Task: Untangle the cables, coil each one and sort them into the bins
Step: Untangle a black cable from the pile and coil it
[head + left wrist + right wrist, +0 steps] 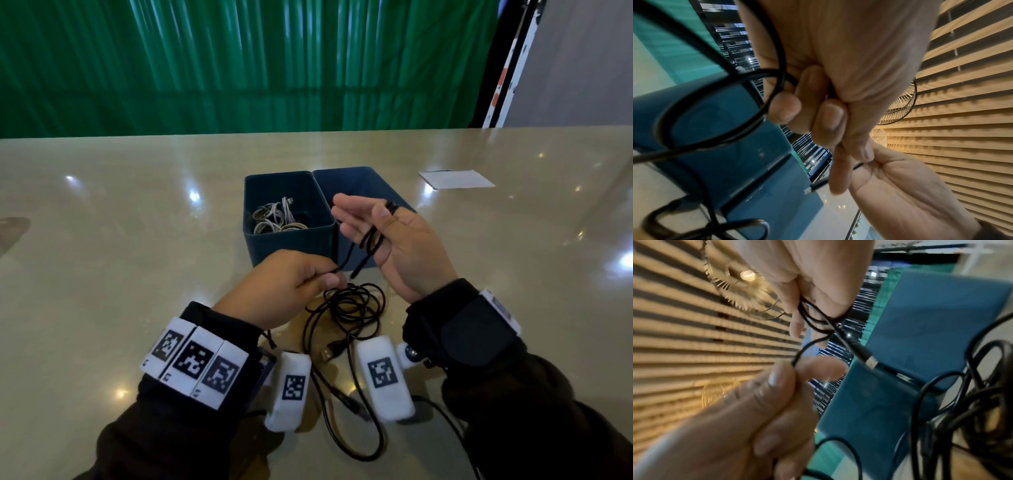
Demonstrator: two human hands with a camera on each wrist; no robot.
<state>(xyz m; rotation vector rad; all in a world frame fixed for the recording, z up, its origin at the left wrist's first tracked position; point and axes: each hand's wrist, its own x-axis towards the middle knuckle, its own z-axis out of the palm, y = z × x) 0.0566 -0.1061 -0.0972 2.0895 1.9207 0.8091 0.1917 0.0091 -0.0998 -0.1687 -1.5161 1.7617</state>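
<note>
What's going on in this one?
A person is coiling a black cable. The left hand pinches it, and loops are wound round the right hand, whose fingers are fairly straight. More black cable lies in a loose tangle on the table below the hands. Of the two blue bins behind, the left bin holds coiled pale cables. What the right bin holds is mostly hidden.

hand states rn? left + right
Left hand: pinches black cable.
Right hand: open, fingers straight, same cable looped round it.
</note>
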